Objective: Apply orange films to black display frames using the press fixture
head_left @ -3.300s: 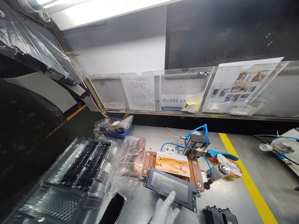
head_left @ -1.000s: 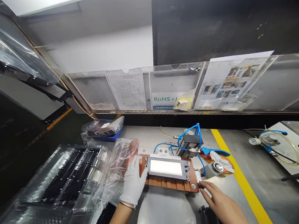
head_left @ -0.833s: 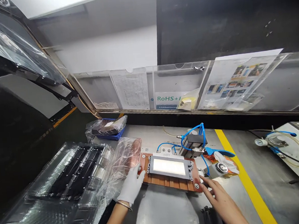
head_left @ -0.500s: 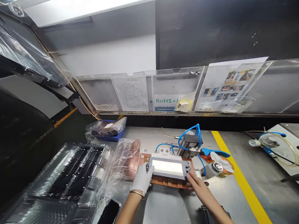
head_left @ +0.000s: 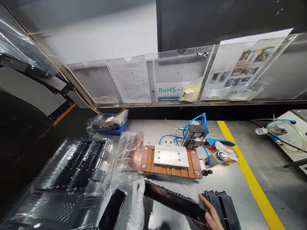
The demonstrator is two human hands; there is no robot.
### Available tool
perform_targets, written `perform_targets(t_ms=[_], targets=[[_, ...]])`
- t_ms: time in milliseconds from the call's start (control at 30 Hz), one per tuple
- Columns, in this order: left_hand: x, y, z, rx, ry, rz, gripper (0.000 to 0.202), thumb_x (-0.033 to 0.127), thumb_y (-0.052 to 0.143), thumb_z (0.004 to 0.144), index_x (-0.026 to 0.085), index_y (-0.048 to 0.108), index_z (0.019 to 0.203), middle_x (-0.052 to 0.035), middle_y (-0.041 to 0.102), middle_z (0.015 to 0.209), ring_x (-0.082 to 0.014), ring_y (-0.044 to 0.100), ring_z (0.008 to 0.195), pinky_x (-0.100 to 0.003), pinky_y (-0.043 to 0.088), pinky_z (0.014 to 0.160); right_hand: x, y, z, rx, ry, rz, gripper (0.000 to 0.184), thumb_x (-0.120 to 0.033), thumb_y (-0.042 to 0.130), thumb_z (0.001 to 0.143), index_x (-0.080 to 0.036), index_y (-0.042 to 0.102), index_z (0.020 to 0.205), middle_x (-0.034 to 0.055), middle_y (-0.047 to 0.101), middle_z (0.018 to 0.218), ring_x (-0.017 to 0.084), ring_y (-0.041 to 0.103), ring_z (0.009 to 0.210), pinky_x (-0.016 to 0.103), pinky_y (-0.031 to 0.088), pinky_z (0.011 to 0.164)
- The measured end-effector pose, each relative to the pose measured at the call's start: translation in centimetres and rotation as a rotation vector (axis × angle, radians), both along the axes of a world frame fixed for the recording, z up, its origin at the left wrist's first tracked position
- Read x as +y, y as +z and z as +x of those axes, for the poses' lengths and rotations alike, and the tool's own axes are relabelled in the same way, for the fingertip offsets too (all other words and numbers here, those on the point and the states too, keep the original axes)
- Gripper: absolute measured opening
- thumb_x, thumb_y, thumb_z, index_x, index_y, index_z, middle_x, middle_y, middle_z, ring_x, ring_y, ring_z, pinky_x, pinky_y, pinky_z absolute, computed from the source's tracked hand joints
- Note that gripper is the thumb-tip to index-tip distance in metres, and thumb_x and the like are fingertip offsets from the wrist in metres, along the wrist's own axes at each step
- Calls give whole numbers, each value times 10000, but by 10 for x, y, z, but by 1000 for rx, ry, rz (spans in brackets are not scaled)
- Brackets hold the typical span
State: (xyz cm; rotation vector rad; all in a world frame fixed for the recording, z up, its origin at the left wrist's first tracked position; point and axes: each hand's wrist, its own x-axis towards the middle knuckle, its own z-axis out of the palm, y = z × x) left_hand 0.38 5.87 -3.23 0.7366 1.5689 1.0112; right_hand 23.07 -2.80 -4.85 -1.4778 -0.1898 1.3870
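A long black plastic part is held tilted above the metal bench, between both hands. My left hand, in a white glove, grips its left end. Bare fingers of my right hand are closed on the other end. Just beyond the part sits an orange-brown fixture with a silver metal block on top, its surface uncovered. Beside my right hand lie similar black parts on the bench.
A phone lies left of my gloved hand, near clear plastic trays holding black parts. Behind the fixture stands a pneumatic cylinder with blue hoses. A silver-topped container is at its right, near yellow tape.
The part with the pale rectangular face has been lifted off the fixture and brought toward me, turned so its black side shows. The view has dipped downward.
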Motion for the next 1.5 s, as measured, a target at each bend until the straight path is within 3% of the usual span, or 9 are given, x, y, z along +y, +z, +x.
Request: perform_targets(t_ms=[100,200,300,467,567,767,900,1200,1500], targets=[[1,0,-9,73,-57,111,459,-11,707,581,260,653,948,-20,615,1242,-252,344,1387,-335,138,1211,8,25,6,-133,227,13,708,-753,679,608,-319,659,1167,38,570,1382,324,372,1380,447,153,1198],[7,13,-13,9,-162,164,308,150,661,765,255,638,1054,-35,609,1261,-247,456,1303,-371,253,1173,10,42,9,-151,443,-65,686,-746,630,670,-332,641,1217,14,540,1415,320,315,1409,447,138,1199],[15,40,-13,241,-211,292,353,297,689,798,271,630,1145,-47,617,1243,-260,533,1197,-381,350,1101,9,51,1,-274,344,-30,646,-743,604,695,-326,659,1185,26,573,1367,310,395,1350,402,227,1174],[10,82,15,595,-1089,415,266,365,602,869,329,691,1117,-80,716,1073,-327,662,919,-436,498,810,13,51,-15,-505,242,53,562,-712,597,726,-305,687,1103,51,609,1253,296,484,1234,368,292,1121],[-4,80,49,628,-1398,323,330,296,459,926,216,662,1174,-202,705,1023,-445,670,842,-560,513,685,15,45,-20,-610,288,70,546,-704,564,758,-299,674,1107,70,597,1230,306,474,1220,424,288,1098],[-24,39,74,679,-1205,350,332,164,406,896,163,734,847,-236,682,746,-473,672,705,-638,499,623,12,38,-22,-690,348,61,518,-703,539,772,-327,674,1102,70,584,1198,324,468,1212,464,265,1098],[-2,47,50,630,-1089,300,208,222,542,860,221,722,965,-194,697,813,-428,685,761,-604,509,740,5,40,-20,-657,340,19,527,-720,518,773,-342,670,1108,61,568,1233,318,463,1223,449,270,1105],[39,46,4,1086,-1257,170,399,-106,400,741,130,685,893,-134,659,690,-350,672,749,-517,514,710,2,41,-11,-616,468,-55,641,-739,428,795,-309,586,1245,63,537,1359,320,410,1320,495,293,1123],[12,41,29,1245,-1533,297,143,84,581,801,124,692,882,-136,714,824,-304,682,782,-413,539,693,0,41,-27,-435,401,-110,703,-747,462,777,-289,544,1304,42,481,1459,322,310,1411,524,232,1171]])
